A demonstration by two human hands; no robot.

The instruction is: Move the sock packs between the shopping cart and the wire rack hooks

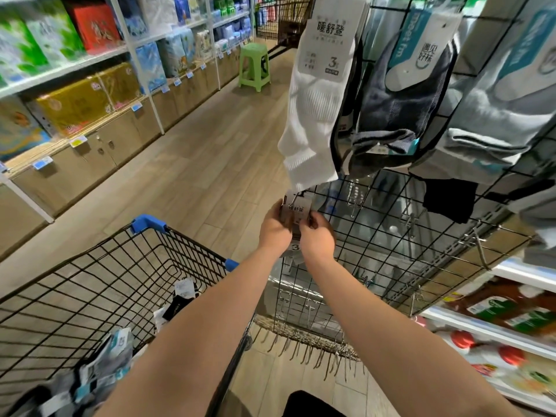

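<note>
The sock pack (296, 210), a carded bundle with a white label, sits at the centre of the frame, right at a metal hook (296, 196) on the black wire grid panel (391, 236). Both hands hold it. The left hand (275, 228) grips the card's left edge with curled fingers; the right hand (319, 236) pinches its right edge from below. Most of the pack hangs hidden behind the hands; a printed "3" shows just beneath them.

Judged step: the pack is being worked at the hook, either going on or coming off; the frame does not settle which. The card's hole appears to be at the hook's tip. The next move calls for keeping the card level and sliding it squarely along the prong, without snagging the neighbouring empty hooks.

Directly above, white socks (313, 115) hang from the same panel, with dark grey socks (397, 109) to their right and pale grey socks (496, 121) further right. In the lower left stands a wire shopping cart (90, 266) with blue corner caps, holding more sock packs (102, 365). Shelves of boxed goods (75, 70) run along the upper left, and a green stool (255, 67) stands on the wooden floor (195, 161) at top centre.
</note>
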